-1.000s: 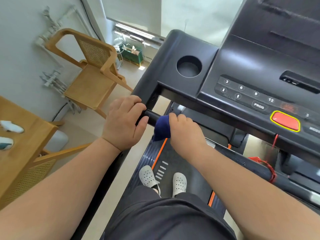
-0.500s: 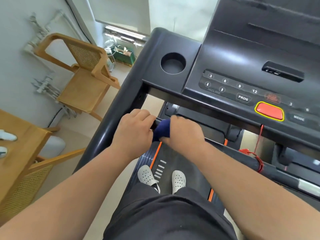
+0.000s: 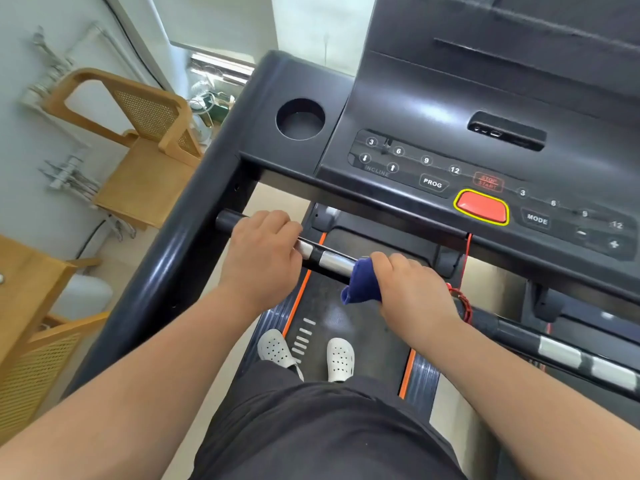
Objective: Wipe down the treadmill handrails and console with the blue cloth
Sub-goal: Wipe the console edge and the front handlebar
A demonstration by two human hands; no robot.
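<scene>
Early going, I judge: right hand (image 3: 412, 292) clamps the cloth (image 3: 362, 282) round the rail (image 3: 332, 263) beside the left hand (image 3: 263, 251) (bare, gripping it); console (image 3: 450, 109) above looks untouched.

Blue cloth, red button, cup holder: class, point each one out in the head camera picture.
blue cloth (image 3: 362, 281): head view, on the bunched fold beside the right hand.
red button (image 3: 481, 206): head view, on the middle of its face.
cup holder (image 3: 300, 118): head view, on the round recess.
</scene>
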